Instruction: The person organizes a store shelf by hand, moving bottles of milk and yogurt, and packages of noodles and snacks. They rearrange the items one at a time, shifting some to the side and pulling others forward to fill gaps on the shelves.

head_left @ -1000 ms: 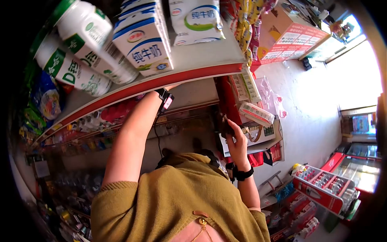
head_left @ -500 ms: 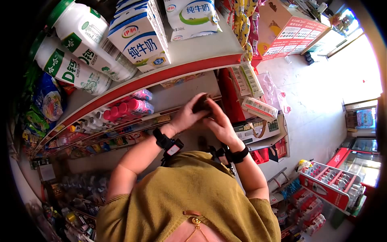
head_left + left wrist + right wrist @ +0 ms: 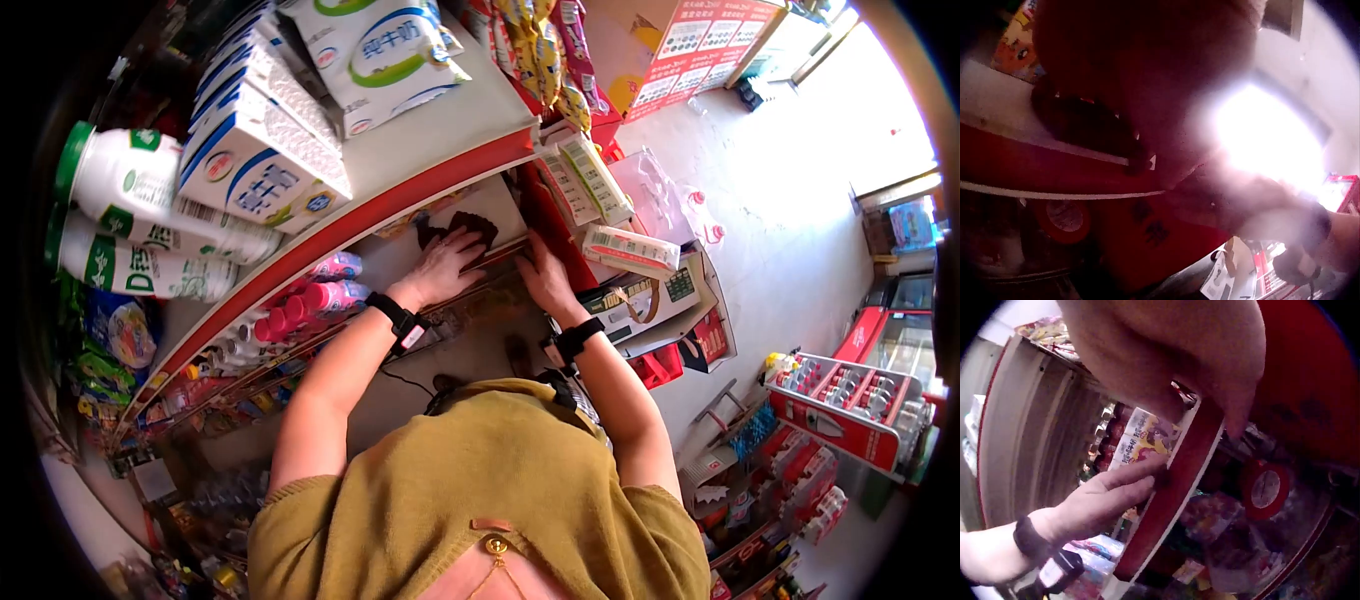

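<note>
My left hand (image 3: 443, 272) lies with fingers outstretched on a dark cloth (image 3: 468, 229), pressing it on the lower shelf (image 3: 505, 203). The cloth is crumpled and shows beyond the fingertips. To the right, my right hand (image 3: 548, 282) rests at the shelf's front corner, beside a red panel (image 3: 553, 225). In the right wrist view, its thumb and fingers lie on either side of the shelf's red front edge (image 3: 1175, 490), while the left hand (image 3: 1100, 500) reaches over that edge. The left wrist view is dark, with strong glare.
Pink-capped bottles (image 3: 325, 296) stand on the lower shelf left of the left hand. Milk cartons (image 3: 262, 165), a milk pouch (image 3: 375, 60) and large white bottles (image 3: 150, 190) sit on the shelf above. Boxes (image 3: 630, 250) stand right of the right hand.
The left hand first reached under the upper shelf, then met the right hand around a dark thing. Now the hands are apart, the left on the cloth, the right at the shelf corner.
</note>
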`<state>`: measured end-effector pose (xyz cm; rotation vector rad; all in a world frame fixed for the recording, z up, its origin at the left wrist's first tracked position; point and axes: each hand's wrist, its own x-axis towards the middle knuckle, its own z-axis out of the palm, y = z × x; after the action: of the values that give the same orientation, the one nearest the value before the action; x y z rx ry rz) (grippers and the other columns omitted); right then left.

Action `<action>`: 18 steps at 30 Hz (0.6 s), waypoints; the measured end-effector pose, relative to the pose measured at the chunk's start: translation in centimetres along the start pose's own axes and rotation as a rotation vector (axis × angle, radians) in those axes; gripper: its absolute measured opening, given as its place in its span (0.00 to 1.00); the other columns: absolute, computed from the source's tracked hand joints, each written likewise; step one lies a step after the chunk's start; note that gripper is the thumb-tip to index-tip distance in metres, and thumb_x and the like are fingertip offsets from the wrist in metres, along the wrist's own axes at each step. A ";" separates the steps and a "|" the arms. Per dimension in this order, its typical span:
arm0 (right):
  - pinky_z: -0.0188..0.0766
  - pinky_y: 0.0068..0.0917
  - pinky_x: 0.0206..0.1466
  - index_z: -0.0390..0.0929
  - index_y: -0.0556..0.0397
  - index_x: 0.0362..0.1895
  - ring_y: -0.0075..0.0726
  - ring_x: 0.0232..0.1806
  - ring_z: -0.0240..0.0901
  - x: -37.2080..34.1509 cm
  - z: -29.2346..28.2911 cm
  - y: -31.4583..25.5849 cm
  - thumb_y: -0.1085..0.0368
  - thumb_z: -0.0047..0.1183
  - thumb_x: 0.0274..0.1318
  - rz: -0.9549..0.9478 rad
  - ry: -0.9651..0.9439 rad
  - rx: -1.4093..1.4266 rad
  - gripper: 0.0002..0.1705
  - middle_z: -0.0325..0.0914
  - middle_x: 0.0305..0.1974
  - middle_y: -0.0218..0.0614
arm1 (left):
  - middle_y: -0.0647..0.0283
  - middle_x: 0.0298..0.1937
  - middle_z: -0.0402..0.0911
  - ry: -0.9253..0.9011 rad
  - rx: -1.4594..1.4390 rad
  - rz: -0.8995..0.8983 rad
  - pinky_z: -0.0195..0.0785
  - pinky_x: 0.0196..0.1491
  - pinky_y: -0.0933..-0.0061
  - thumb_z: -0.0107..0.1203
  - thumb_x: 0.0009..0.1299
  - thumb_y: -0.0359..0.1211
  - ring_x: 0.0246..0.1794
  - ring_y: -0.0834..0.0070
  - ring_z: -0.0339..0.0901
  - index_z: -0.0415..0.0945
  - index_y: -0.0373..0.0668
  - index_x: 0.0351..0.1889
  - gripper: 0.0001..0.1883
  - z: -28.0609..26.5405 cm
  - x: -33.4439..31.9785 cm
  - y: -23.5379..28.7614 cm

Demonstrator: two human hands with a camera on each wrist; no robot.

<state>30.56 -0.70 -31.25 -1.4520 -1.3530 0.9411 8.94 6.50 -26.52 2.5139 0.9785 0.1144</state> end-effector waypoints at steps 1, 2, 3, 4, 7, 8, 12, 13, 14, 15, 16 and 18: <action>0.62 0.42 0.65 0.61 0.65 0.65 0.64 0.64 0.62 -0.1 -0.1 -0.1 0.67 0.52 0.57 0.028 -0.004 -0.019 0.32 0.66 0.60 0.64 | 0.59 0.70 0.64 -0.080 0.009 -0.018 0.48 0.69 0.41 0.54 0.68 0.48 0.74 0.55 0.53 0.73 0.46 0.61 0.26 -0.3 0.2 0.0; 0.62 0.42 0.65 0.61 0.65 0.65 0.64 0.64 0.62 -0.1 -0.3 -0.5 0.67 0.52 0.57 0.034 0.003 -0.013 0.32 0.66 0.60 0.64 | 0.59 0.70 0.64 -0.090 0.012 -0.014 0.48 0.69 0.41 0.54 0.68 0.48 0.74 0.55 0.53 0.73 0.46 0.61 0.26 -0.4 0.4 -0.2; 0.62 0.40 0.64 0.62 0.65 0.65 0.62 0.63 0.64 -0.1 -0.6 -1.0 0.67 0.52 0.57 0.026 -0.009 -0.017 0.32 0.67 0.59 0.63 | 0.59 0.72 0.61 -0.135 0.015 0.008 0.46 0.69 0.38 0.52 0.69 0.48 0.75 0.55 0.51 0.72 0.47 0.62 0.27 -0.6 0.7 -0.3; 0.63 0.38 0.63 0.62 0.65 0.64 0.59 0.63 0.66 -0.1 -0.7 -1.2 0.67 0.52 0.57 0.015 -0.022 -0.021 0.31 0.68 0.59 0.63 | 0.60 0.74 0.58 -0.179 0.019 0.028 0.44 0.69 0.35 0.51 0.70 0.49 0.76 0.56 0.48 0.70 0.48 0.64 0.27 -0.8 1.0 -0.4; 0.65 0.35 0.61 0.63 0.63 0.65 0.52 0.61 0.70 -0.4 -0.8 -1.3 0.66 0.52 0.58 0.156 -0.005 0.308 0.31 0.70 0.59 0.60 | 0.59 0.75 0.56 -0.255 0.068 0.045 0.41 0.72 0.43 0.50 0.71 0.47 0.77 0.56 0.46 0.67 0.49 0.67 0.27 -2.0 2.2 0.8; 0.65 0.35 0.61 0.63 0.63 0.65 0.52 0.61 0.70 -0.3 -0.9 -1.1 0.66 0.52 0.58 0.159 0.004 0.313 0.31 0.70 0.59 0.60 | 0.59 0.75 0.56 -0.263 0.072 0.052 0.41 0.72 0.43 0.50 0.71 0.47 0.77 0.56 0.46 0.67 0.49 0.67 0.27 -1.8 2.6 0.8; 0.67 0.33 0.59 0.65 0.61 0.64 0.43 0.59 0.71 0.0 -0.7 0.2 0.65 0.52 0.59 0.243 0.003 0.244 0.29 0.73 0.57 0.54 | 0.58 0.75 0.56 -0.225 0.073 0.139 0.39 0.73 0.44 0.50 0.72 0.46 0.77 0.57 0.48 0.68 0.49 0.67 0.26 -0.9 5.1 1.7; 0.68 0.33 0.58 0.66 0.60 0.63 0.42 0.59 0.71 0.0 -0.3 0.8 0.65 0.52 0.59 0.237 0.026 0.253 0.28 0.74 0.56 0.52 | 0.58 0.75 0.57 -0.202 0.060 0.157 0.39 0.73 0.44 0.50 0.72 0.45 0.76 0.57 0.49 0.68 0.49 0.67 0.26 -0.8 5.7 2.0; 0.68 0.33 0.58 0.66 0.60 0.63 0.42 0.59 0.71 0.0 0.6 1.9 0.65 0.52 0.59 0.243 0.031 0.254 0.28 0.74 0.56 0.52 | 0.58 0.75 0.57 -0.208 0.059 0.161 0.39 0.73 0.44 0.50 0.72 0.45 0.76 0.57 0.49 0.68 0.49 0.67 0.26 -0.6 6.0 2.0; 0.69 0.33 0.57 0.67 0.59 0.62 0.41 0.57 0.72 0.1 1.8 2.8 0.64 0.53 0.60 0.271 0.112 0.340 0.27 0.75 0.55 0.49 | 0.58 0.74 0.58 -0.182 0.071 0.180 0.42 0.72 0.44 0.49 0.72 0.46 0.76 0.57 0.50 0.68 0.48 0.66 0.26 -0.4 6.1 1.9; 0.70 0.33 0.56 0.68 0.58 0.61 0.39 0.55 0.73 0.1 2.9 3.7 0.63 0.53 0.61 0.297 0.190 0.426 0.25 0.75 0.54 0.46 | 0.58 0.73 0.60 -0.154 0.083 0.194 0.44 0.72 0.44 0.48 0.72 0.47 0.75 0.57 0.51 0.69 0.47 0.65 0.26 -0.3 6.0 1.8; 0.71 0.32 0.55 0.69 0.57 0.60 0.37 0.53 0.73 -0.2 2.9 0.4 0.61 0.54 0.61 0.388 0.141 0.719 0.24 0.75 0.52 0.42 | 0.57 0.72 0.62 -0.166 0.017 0.167 0.45 0.72 0.47 0.50 0.72 0.44 0.75 0.56 0.52 0.70 0.45 0.63 0.25 -1.1 5.1 1.4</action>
<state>27.93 -0.59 -32.49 -1.1863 -0.5282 1.3658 13.37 9.32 -25.28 2.5700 0.7076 -0.0515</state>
